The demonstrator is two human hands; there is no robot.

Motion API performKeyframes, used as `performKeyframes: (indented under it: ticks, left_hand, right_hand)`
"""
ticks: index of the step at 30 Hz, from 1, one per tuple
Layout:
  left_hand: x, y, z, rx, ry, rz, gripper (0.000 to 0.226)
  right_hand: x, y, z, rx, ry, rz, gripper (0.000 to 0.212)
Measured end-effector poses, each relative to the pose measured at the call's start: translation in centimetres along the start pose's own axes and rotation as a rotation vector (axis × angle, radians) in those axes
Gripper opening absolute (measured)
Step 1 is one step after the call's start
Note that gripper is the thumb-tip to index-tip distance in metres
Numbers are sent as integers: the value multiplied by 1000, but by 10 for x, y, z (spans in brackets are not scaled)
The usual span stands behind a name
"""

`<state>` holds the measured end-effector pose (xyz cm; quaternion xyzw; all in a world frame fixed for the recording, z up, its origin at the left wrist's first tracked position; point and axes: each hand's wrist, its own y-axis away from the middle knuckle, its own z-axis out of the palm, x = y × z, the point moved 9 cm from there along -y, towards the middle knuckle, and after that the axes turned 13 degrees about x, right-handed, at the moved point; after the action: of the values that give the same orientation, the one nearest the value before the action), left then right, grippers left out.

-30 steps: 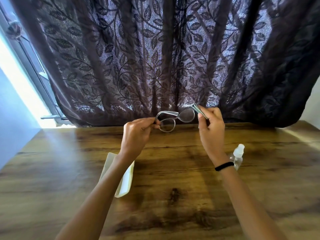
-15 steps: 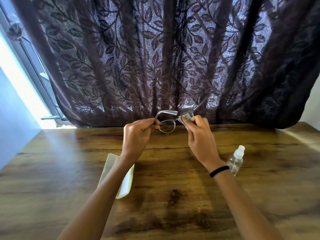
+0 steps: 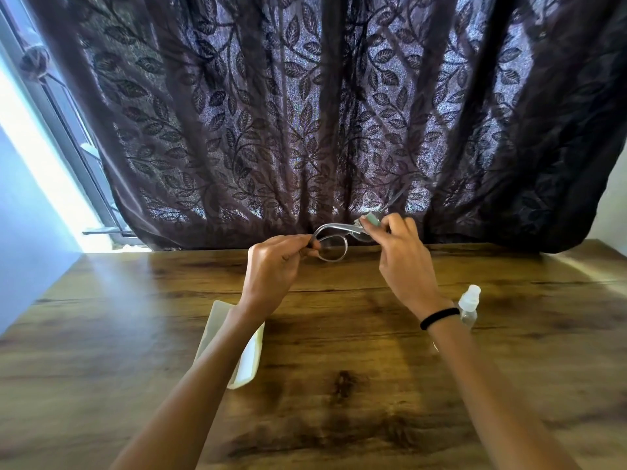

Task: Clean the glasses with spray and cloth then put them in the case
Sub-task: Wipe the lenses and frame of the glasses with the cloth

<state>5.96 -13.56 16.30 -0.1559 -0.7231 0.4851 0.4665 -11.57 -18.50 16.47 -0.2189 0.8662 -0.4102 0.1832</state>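
Hands (image 3: 271,266) (image 3: 403,262) on glasses (image 3: 334,227), cloth (image 3: 369,220) — forearm (image 3: 203,368) overlapping case (image 3: 251,357)

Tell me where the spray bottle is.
In the head view, the spray bottle stands upright on the wooden table, right of centre, just beyond the right wrist's black band.

The left forearm (image 3: 203,374) and right forearm (image 3: 475,385) are bare as far as the view shows them, and so are the left hand (image 3: 271,269) and right hand (image 3: 405,262). A thin black band (image 3: 440,318), cord-like as a hair tie, circles the right wrist snugly.
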Motion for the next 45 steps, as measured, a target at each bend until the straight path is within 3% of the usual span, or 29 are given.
performKeyframes:
  ticks: [7, 11, 15, 21, 29, 45]
  left_hand:
    - [-6, 0, -5, 62, 24, -38, 28]
    - [-10, 1, -6, 93, 23, -65, 31]
    - [-12, 0, -7, 104, 18, -68, 30]
    - [-17, 1, -13, 132, 18, -89, 34]
    - [-19, 2, -17, 144, 14, -116, 38]
    - [-2, -2, -10, 95, 2, -15, 37]
  right_hand:
    - [13, 2, 1, 12, 26, 43, 50]
    - [15, 5, 7, -6, -143, 142, 48]
    - [1, 9, 11, -39, -218, 101, 45]
    - [2, 8, 8, -41, -167, 51, 48]
    - [13, 14, 6, -43, -159, 119, 53]
    - [6, -1, -2, 42, -100, 70, 56]
